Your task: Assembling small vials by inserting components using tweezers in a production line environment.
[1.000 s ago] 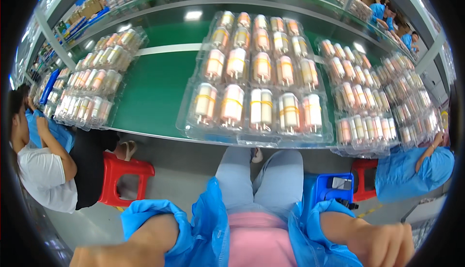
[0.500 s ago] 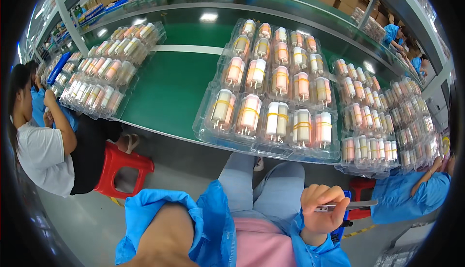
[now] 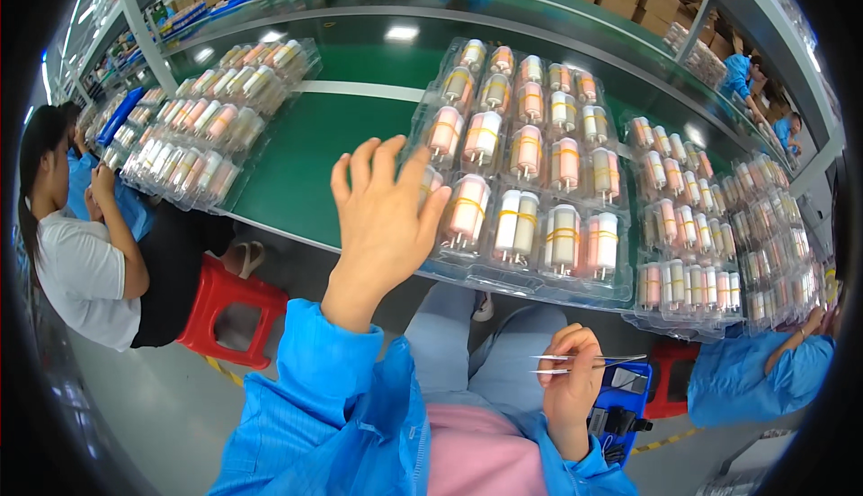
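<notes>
My left hand [image 3: 385, 217] reaches over the front left corner of a clear plastic tray [image 3: 575, 285], fingers spread and nothing seen in them. It partly hides the nearest left bundle, and I cannot tell whether the fingertips touch it. The tray holds rows of bundled cylinders [image 3: 467, 208] in white, pink and grey, with yellow bands around them and metal pins at their lower ends. Over my lap, right of the legs, my right hand [image 3: 568, 388] grips a pair of metal tweezers [image 3: 620, 358], its two arms slightly apart and lying sideways.
More filled trays stand to the right [image 3: 688, 285] and left [image 3: 184, 168] on the green bench [image 3: 306, 168]. A blue bin [image 3: 625, 397] with dark items sits beside my right hand. A person on the left sits on a red stool [image 3: 229, 312]; another's blue sleeve [image 3: 755, 379] is at right.
My left hand has come up from my lap and forward to the tray's front left corner, its fingers spreading. My right hand has dropped slightly and turned, still holding the tweezers.
</notes>
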A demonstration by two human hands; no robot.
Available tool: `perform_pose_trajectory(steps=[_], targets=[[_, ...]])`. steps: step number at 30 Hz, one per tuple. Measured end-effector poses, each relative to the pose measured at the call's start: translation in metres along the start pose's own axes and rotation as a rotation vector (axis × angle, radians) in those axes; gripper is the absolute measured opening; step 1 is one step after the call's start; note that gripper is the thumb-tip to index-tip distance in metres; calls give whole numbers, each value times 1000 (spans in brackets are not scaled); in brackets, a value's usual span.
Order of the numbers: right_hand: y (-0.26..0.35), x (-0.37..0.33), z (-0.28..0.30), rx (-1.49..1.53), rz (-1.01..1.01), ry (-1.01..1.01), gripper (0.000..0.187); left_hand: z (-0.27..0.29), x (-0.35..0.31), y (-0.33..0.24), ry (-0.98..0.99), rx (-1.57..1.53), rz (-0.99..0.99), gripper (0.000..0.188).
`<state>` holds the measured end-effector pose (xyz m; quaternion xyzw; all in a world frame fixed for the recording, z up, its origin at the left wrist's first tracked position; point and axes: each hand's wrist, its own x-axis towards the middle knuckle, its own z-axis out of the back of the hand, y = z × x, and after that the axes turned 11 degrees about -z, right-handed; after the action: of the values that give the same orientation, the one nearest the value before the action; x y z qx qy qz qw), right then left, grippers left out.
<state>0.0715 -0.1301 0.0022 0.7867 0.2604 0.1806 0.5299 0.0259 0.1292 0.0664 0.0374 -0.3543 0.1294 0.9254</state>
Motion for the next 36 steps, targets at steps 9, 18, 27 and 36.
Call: perform_pose_trajectory(steps=[9, 18, 27, 36], targets=[[-5, 1, 1, -125, -49, -10, 15, 4, -16, -4, -447, -664, -13, 36], [-7, 4, 17, -216, -91, -103, 17, 40, -71, -67, 133, -2037, 772, 59], [21, 2, 58, -377, 362, -517, 16, 11, -87, -83, 301, -1837, 481, 36], [16, 21, 58, -430, 363, -610, 14, -2, -69, -88, 57, -1346, 110, 26]])
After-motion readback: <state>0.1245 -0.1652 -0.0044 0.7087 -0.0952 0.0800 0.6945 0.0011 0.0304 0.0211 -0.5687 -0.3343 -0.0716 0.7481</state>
